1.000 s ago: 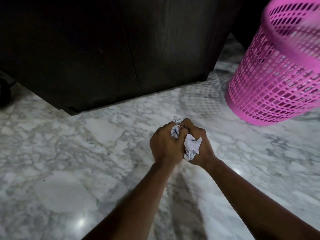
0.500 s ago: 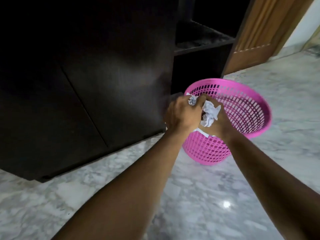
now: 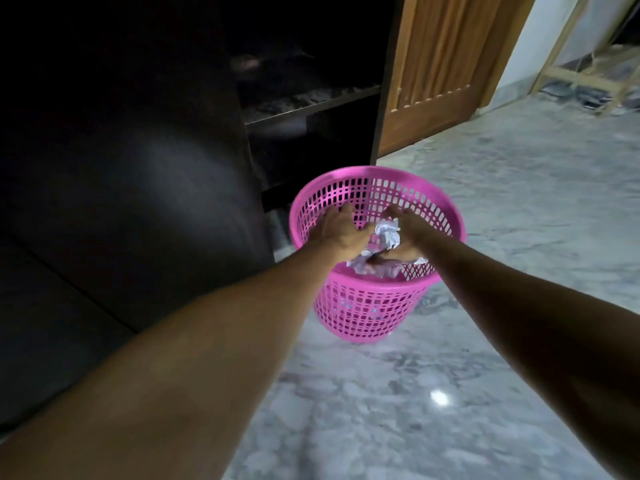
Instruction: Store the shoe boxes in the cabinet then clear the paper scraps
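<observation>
A pink mesh basket (image 3: 377,175) stands on the marble floor beside the dark cabinet (image 3: 138,202). Both my hands reach over its mouth. My left hand (image 3: 341,230) has its fingers spread out and holds nothing. My right hand (image 3: 407,237) is spread wide, with a crumpled white paper ball (image 3: 388,233) loose against its palm, between the two hands. More paper scraps (image 3: 372,270) lie lower inside the basket, partly hidden by my wrists. No shoe boxes are in view.
The cabinet's shut doors fill the left side, and dark open shelves (image 3: 311,105) sit behind the basket. A wooden door (image 3: 440,64) stands to the right of them. Marble floor (image 3: 502,254) stretches to the right, with a wooden frame (image 3: 588,74) far back.
My hands carried the bunched paper from the floor up over the basket. They have now parted and spread, and scraps have dropped inside. The view swung right and up.
</observation>
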